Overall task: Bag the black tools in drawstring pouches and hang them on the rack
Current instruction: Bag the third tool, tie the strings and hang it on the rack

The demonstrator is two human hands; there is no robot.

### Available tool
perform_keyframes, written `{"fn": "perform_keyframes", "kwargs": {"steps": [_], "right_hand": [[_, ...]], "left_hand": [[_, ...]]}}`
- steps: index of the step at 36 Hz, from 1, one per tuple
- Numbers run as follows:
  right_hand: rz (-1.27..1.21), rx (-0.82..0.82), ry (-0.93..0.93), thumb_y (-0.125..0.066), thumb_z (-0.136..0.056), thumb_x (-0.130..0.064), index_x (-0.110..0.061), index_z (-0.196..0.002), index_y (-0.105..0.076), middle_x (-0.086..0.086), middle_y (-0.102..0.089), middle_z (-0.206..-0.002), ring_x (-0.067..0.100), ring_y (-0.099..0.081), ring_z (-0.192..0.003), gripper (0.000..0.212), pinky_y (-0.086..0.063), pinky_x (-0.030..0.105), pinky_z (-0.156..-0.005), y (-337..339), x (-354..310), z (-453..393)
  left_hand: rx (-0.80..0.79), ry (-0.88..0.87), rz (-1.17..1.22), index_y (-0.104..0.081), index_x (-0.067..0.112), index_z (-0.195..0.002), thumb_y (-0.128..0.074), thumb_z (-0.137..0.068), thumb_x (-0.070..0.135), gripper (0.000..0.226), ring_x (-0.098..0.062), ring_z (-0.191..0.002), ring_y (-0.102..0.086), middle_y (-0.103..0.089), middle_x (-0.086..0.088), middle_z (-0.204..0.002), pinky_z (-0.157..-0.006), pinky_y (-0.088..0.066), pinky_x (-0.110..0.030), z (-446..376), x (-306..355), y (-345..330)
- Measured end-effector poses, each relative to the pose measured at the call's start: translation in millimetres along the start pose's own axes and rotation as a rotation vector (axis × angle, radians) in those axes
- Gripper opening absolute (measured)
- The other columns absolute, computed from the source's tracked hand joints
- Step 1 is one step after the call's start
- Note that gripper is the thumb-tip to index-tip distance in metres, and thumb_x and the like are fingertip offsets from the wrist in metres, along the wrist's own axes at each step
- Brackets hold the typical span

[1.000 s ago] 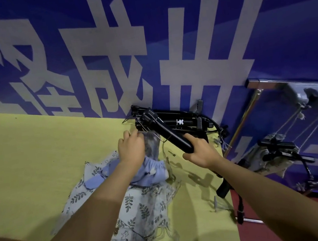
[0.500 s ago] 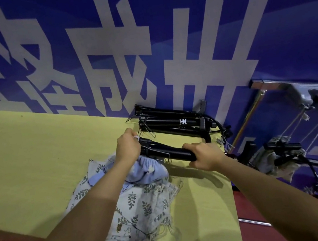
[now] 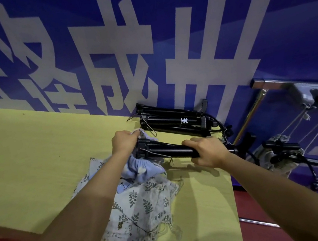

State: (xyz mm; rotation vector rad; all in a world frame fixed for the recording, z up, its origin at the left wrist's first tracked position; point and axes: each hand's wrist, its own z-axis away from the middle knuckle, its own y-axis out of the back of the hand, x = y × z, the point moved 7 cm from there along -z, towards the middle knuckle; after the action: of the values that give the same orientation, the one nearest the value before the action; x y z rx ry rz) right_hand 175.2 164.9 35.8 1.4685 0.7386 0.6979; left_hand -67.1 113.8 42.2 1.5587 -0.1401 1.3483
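My right hand (image 3: 206, 151) grips a folded black tool (image 3: 164, 149) and holds it level just above the table. Its left end sits at the gathered mouth of a light blue drawstring pouch (image 3: 140, 168). My left hand (image 3: 125, 141) pinches the rim of that pouch and holds the mouth up around the tool's tip. Two more black tools (image 3: 176, 120) lie against the wall behind. At the right, a metal rack (image 3: 272, 85) carries a bagged tool (image 3: 278, 152) hung by its cords.
A heap of leaf-print pouches (image 3: 145, 211) lies on the yellow table (image 3: 26, 161) under my left forearm. The blue banner wall (image 3: 162, 37) stands close behind. The table's right edge drops to a red floor (image 3: 255, 205) beside the rack.
My right hand swung the black tool from tilted to level and carried it down to the pouch mouth. My left hand lifted the pouch rim over its left end.
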Motion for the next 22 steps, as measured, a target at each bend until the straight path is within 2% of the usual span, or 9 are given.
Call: {"fn": "perform_keyframes", "kwargs": {"steps": [4, 8, 11, 12, 13, 15, 17, 19, 22], "right_hand": [[0.024, 0.005, -0.028, -0.054, -0.082, -0.030, -0.025, -0.127, -0.044, 0.000, -0.061, -0.109, 0.026, -0.062, -0.096, 0.046, -0.040, 0.030, -0.073, 1, 1, -2], [0.128, -0.033, -0.063, -0.052, -0.084, -0.029, -0.025, -0.127, -0.043, 0.001, -0.060, -0.111, 0.026, -0.059, -0.102, 0.044, -0.043, 0.036, -0.084, 0, 1, -7], [0.233, -0.064, -0.048, -0.053, -0.086, -0.027, -0.023, -0.130, -0.042, 0.005, -0.057, -0.115, 0.029, -0.055, -0.107, 0.046, -0.039, 0.038, -0.086, 0, -3, -13], [0.271, -0.049, -0.030, -0.056, -0.085, -0.026, -0.022, -0.131, -0.042, 0.006, -0.056, -0.115, 0.029, -0.055, -0.106, 0.048, -0.039, 0.038, -0.086, 3, -6, -15], [0.322, -0.025, -0.009, -0.061, -0.082, -0.025, -0.021, -0.130, -0.045, 0.007, -0.058, -0.110, 0.029, -0.057, -0.101, 0.051, -0.040, 0.038, -0.083, 6, -9, -18], [0.421, 0.042, 0.009, -0.078, -0.060, -0.024, -0.018, -0.113, -0.061, 0.005, -0.062, -0.089, 0.026, -0.061, -0.078, 0.056, -0.045, 0.036, -0.068, 15, -17, -25], [0.456, 0.154, 0.025, -0.082, -0.045, -0.019, -0.014, -0.094, -0.067, 0.004, -0.060, -0.074, 0.024, -0.058, -0.064, 0.051, -0.044, 0.032, -0.060, 27, -23, -30], [0.495, 0.256, 0.057, -0.078, -0.051, -0.015, -0.012, -0.090, -0.067, 0.003, -0.059, -0.072, 0.024, -0.057, -0.064, 0.041, -0.039, 0.035, -0.067, 39, -31, -34], [0.532, 0.375, 0.096, -0.072, -0.062, -0.012, -0.010, -0.092, -0.067, 0.003, -0.060, -0.074, 0.024, -0.059, -0.068, 0.030, -0.030, 0.041, -0.080, 54, -37, -37]], "left_hand": [[-0.020, -0.061, 0.033, -0.038, 0.014, -0.045, -0.061, -0.090, 0.026, 0.052, -0.025, -0.054, -0.033, -0.034, -0.007, -0.047, -0.050, -0.021, -0.031, 7, 7, -1], [-0.036, -0.195, -0.005, -0.064, 0.003, -0.063, -0.059, -0.091, 0.026, 0.037, -0.024, -0.058, -0.043, -0.045, -0.010, -0.050, -0.057, -0.029, -0.029, 17, 18, 0], [-0.087, -0.331, -0.116, -0.055, 0.004, -0.061, -0.051, -0.095, 0.017, 0.036, -0.028, -0.063, -0.044, -0.046, -0.013, -0.057, -0.055, -0.028, -0.030, 27, 33, -8], [-0.110, -0.371, -0.163, -0.058, 0.003, -0.070, -0.048, -0.096, 0.015, 0.029, -0.032, -0.070, -0.049, -0.052, -0.015, -0.066, -0.058, -0.032, -0.030, 32, 39, -13], [-0.128, -0.413, -0.216, -0.062, 0.000, -0.090, -0.045, -0.097, 0.013, 0.022, -0.035, -0.082, -0.054, -0.059, -0.018, -0.085, -0.066, -0.039, -0.031, 36, 44, -19], [-0.171, -0.487, -0.294, -0.051, 0.005, -0.124, -0.041, -0.097, 0.012, 0.029, -0.033, -0.105, -0.054, -0.051, -0.016, -0.121, -0.085, -0.042, -0.035, 43, 53, -31], [-0.248, -0.578, -0.309, -0.042, 0.011, -0.128, -0.040, -0.096, 0.008, 0.032, -0.033, -0.102, -0.053, -0.045, -0.015, -0.124, -0.087, -0.045, -0.038, 51, 60, -41], [-0.320, -0.643, -0.378, -0.041, 0.016, -0.127, -0.042, -0.093, 0.010, 0.034, -0.032, -0.094, -0.052, -0.041, -0.013, -0.120, -0.083, -0.046, -0.040, 59, 64, -49], [-0.337, -0.682, -0.591, -0.037, 0.015, -0.130, -0.053, -0.086, 0.032, 0.049, -0.028, -0.106, -0.045, -0.035, -0.008, -0.121, -0.083, -0.045, -0.039, 61, 62, -53]]}}
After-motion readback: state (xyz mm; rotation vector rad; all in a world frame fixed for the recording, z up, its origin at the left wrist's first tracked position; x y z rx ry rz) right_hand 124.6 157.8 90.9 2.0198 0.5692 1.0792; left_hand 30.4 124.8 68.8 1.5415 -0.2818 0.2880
